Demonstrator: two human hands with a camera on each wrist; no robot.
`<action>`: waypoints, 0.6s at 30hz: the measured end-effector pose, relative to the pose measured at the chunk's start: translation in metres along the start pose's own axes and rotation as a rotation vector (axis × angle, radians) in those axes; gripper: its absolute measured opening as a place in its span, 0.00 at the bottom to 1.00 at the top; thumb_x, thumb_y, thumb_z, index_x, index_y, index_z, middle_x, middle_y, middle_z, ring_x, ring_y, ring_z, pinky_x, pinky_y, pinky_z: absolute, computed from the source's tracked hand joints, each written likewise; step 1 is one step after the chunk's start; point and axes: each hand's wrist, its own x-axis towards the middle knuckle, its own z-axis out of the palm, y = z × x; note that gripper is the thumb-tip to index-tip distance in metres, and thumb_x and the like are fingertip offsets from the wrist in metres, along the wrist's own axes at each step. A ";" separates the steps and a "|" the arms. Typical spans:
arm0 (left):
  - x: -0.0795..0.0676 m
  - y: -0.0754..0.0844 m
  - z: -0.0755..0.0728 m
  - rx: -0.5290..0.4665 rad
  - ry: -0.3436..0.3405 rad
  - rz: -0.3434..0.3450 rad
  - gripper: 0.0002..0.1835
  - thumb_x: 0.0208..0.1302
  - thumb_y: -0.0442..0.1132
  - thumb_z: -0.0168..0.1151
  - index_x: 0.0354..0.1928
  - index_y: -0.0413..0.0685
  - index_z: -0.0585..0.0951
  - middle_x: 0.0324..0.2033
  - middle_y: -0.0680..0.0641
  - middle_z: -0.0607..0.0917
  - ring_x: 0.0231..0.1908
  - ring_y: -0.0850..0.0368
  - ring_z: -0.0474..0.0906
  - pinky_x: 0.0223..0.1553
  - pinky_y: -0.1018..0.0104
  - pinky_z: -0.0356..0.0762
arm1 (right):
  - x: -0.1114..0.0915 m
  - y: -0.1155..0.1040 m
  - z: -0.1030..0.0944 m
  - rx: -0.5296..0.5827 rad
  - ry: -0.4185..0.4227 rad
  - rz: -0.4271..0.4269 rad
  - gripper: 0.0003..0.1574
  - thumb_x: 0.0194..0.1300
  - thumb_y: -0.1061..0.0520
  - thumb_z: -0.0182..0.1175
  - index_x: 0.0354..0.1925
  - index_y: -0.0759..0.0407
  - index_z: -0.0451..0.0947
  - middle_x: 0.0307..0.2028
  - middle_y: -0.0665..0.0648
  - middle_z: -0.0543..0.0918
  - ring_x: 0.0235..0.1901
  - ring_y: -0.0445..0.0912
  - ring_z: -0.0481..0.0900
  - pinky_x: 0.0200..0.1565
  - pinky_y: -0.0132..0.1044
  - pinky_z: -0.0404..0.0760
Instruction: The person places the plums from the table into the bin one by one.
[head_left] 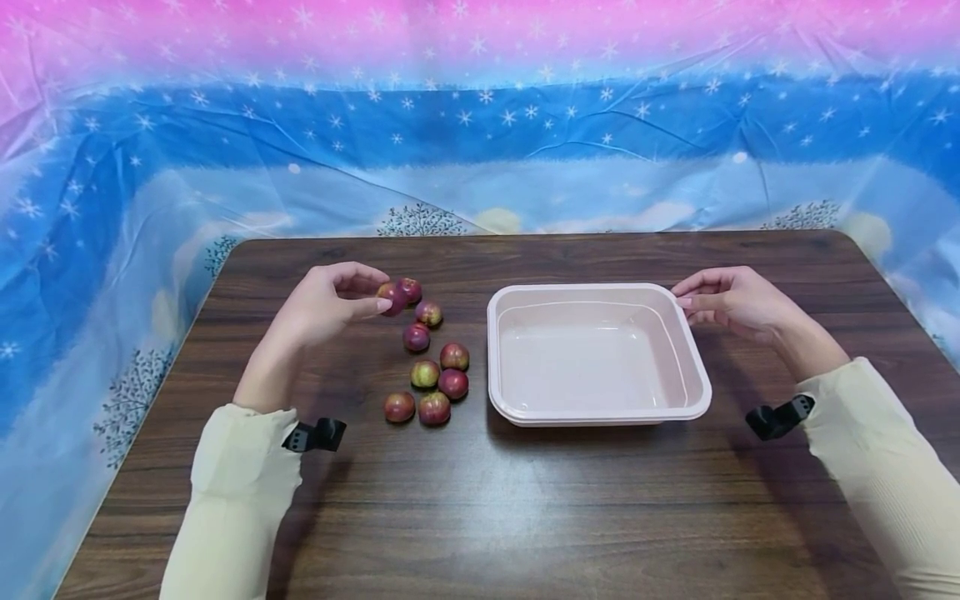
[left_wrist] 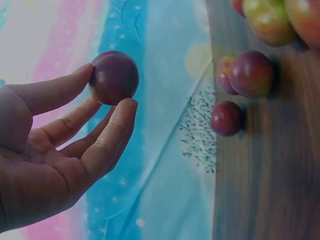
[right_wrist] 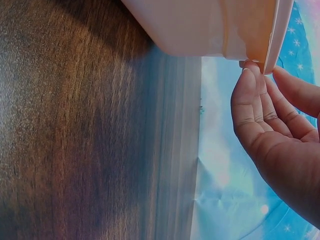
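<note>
My left hand [head_left: 318, 307] pinches a dark red plum [left_wrist: 114, 78] between thumb and fingertips. In the left wrist view this plum shows raised off the table. Close by on the tabletop are several more plums [head_left: 428, 314], red to yellow-green, in a loose line toward the front. To their right stands a pale pink plastic tub [head_left: 581, 290], deep and rectangular with rounded corners; no fruit shows inside. At the tub's back right corner my right hand [head_left: 750, 310] grips the rim, thumb on one side and fingers curled under the lip [right_wrist: 270, 50].
Everything stands on a dark wood-grain table [head_left: 480, 500]. Behind and beside it hangs a blue and pink snowflake cloth [head_left: 480, 125]. A black strap with a small device [head_left: 315, 435] sits on the left wrist, another [head_left: 780, 417] on the right.
</note>
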 end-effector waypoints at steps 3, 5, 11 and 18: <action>0.001 0.007 0.001 -0.005 0.007 0.017 0.20 0.61 0.43 0.61 0.53 0.42 0.74 0.47 0.41 0.78 0.46 0.49 0.73 0.44 0.57 0.70 | 0.000 0.000 0.000 0.006 0.002 0.000 0.07 0.58 0.70 0.58 0.37 0.64 0.79 0.31 0.57 0.83 0.31 0.46 0.81 0.34 0.38 0.80; 0.002 0.012 0.001 -0.006 0.015 0.034 0.19 0.61 0.42 0.61 0.52 0.42 0.75 0.46 0.41 0.79 0.46 0.50 0.73 0.45 0.57 0.69 | 0.000 0.001 0.000 0.011 -0.001 -0.003 0.07 0.58 0.70 0.58 0.37 0.64 0.79 0.31 0.57 0.83 0.31 0.46 0.81 0.34 0.38 0.80; 0.003 0.026 0.004 -0.013 0.038 0.068 0.19 0.60 0.43 0.61 0.51 0.43 0.76 0.45 0.43 0.79 0.44 0.52 0.74 0.45 0.58 0.68 | 0.000 0.001 -0.001 -0.009 0.002 -0.007 0.07 0.59 0.69 0.58 0.37 0.64 0.79 0.31 0.57 0.83 0.31 0.46 0.81 0.34 0.38 0.80; 0.005 0.041 0.009 -0.029 0.049 0.091 0.18 0.60 0.41 0.61 0.51 0.43 0.76 0.45 0.42 0.79 0.45 0.51 0.74 0.44 0.56 0.68 | 0.000 -0.001 0.000 -0.041 0.007 -0.003 0.07 0.59 0.68 0.58 0.37 0.64 0.79 0.31 0.57 0.83 0.31 0.46 0.81 0.34 0.38 0.80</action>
